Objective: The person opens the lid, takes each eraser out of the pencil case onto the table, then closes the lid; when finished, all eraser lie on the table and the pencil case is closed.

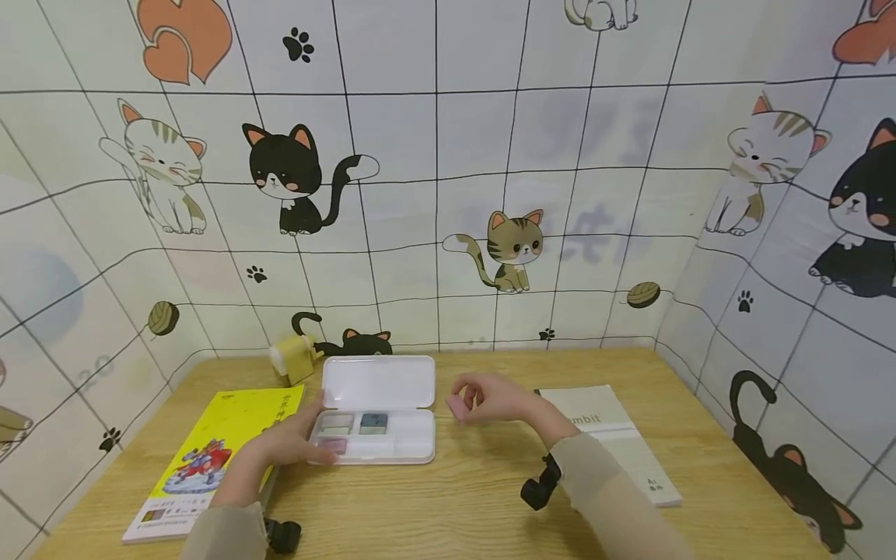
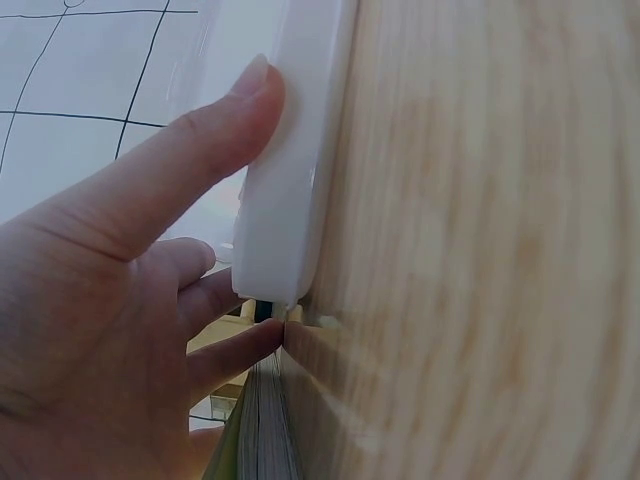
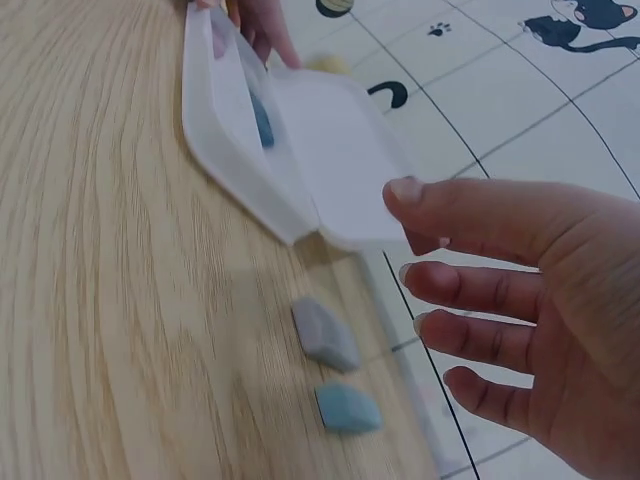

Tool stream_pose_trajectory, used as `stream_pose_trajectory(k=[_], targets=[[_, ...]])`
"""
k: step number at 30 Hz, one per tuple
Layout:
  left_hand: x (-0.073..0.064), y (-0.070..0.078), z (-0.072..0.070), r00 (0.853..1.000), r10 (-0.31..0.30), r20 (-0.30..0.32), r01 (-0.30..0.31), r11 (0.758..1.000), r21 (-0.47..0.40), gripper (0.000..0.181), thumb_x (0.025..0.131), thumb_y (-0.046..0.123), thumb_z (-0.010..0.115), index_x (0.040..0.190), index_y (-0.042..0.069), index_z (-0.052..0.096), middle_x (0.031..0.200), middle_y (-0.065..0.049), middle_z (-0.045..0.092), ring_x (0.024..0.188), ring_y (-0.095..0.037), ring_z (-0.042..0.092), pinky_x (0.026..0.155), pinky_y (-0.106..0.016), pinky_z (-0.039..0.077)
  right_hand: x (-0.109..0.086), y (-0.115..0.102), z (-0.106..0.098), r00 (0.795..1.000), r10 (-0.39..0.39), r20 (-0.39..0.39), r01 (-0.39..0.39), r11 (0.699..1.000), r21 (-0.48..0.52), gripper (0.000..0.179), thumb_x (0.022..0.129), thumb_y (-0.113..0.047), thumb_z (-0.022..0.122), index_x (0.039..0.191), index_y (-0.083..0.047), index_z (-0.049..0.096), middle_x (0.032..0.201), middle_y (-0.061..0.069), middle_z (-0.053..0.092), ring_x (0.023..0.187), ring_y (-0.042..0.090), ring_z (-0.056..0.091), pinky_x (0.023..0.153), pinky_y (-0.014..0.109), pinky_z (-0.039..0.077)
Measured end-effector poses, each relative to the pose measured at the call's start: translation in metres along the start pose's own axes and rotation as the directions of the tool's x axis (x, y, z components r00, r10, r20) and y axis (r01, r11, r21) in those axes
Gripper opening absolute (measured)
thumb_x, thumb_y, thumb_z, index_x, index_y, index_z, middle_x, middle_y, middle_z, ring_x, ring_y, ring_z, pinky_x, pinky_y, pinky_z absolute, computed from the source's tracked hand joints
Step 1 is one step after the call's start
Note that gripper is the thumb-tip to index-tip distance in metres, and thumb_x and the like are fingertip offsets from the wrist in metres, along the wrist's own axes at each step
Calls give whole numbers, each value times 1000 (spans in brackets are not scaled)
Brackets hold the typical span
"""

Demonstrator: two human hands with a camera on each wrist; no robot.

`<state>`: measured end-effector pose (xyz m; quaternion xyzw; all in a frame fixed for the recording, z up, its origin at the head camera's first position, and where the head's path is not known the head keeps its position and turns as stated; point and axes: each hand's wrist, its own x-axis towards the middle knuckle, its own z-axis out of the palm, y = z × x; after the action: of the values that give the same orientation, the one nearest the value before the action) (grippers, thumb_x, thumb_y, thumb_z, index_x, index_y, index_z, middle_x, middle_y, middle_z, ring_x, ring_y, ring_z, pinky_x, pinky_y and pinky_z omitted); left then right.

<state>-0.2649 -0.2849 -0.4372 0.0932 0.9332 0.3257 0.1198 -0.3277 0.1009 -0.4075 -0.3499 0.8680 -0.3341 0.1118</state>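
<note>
An open white plastic case lies on the table with its lid tipped back. Inside its compartments are a dark blue-grey block, a pale green block and a pink block. My left hand holds the case's left end; its thumb presses the front wall. Right of the case, my right hand pinches another small pink block, mostly hidden in the right wrist view. Beyond my right fingers, a greyish-purple block and a teal block lie on the table.
A yellow book lies left of the case, partly under my left forearm. A pale notebook lies right, partly behind my right arm. A yellow-and-white object stands at the back left. Cat-patterned wall covering surrounds the wooden table.
</note>
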Motion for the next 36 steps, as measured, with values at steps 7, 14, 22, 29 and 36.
stream_pose_trajectory(k=[7, 14, 22, 29, 36], targets=[[0, -1, 0, 1000, -2, 5, 2, 1000, -2, 123, 69, 43, 85, 155, 3, 7, 158, -24, 11, 142, -45, 16, 111, -63, 15, -15, 18, -10, 997, -33, -64, 29, 998, -50, 32, 77, -26, 79, 103, -18, 62, 84, -4, 61, 67, 12, 52, 59, 28, 44], [0, -1, 0, 1000, -3, 7, 3, 1000, -7, 125, 67, 45, 85, 155, 4, 7, 158, -24, 12, 142, -45, 16, 111, -63, 15, -24, 36, -13, 994, -46, -103, 36, 995, -93, 34, 76, -28, 81, 101, -18, 62, 82, -7, 60, 64, 10, 50, 59, 28, 44], [0, -2, 1, 1000, -2, 3, 2, 1000, -10, 124, 68, 45, 85, 155, 3, 8, 158, -24, 12, 142, -44, 15, 111, -63, 15, -28, 54, -15, 993, -36, -116, 24, 994, -105, 29, 76, -26, 80, 98, -18, 62, 85, -6, 59, 68, 13, 51, 60, 28, 44], [-1, 0, 0, 1000, 5, 2, -5, 1000, -15, 124, 68, 44, 85, 155, 2, 8, 158, -24, 12, 143, -44, 15, 111, -63, 15, -27, 65, -14, 989, -33, -147, 8, 986, -168, 23, 76, -27, 77, 93, -17, 63, 88, -8, 58, 83, 19, 55, 74, 33, 45], [0, 0, 0, 1000, 7, 4, -7, 1000, -7, 123, 68, 45, 84, 155, 2, 8, 158, -25, 12, 142, -45, 14, 111, -64, 13, -27, 73, -11, 984, 9, -180, -55, 966, -254, 32, 71, -33, 82, 94, -18, 65, 92, -8, 58, 85, 16, 53, 73, 35, 46]])
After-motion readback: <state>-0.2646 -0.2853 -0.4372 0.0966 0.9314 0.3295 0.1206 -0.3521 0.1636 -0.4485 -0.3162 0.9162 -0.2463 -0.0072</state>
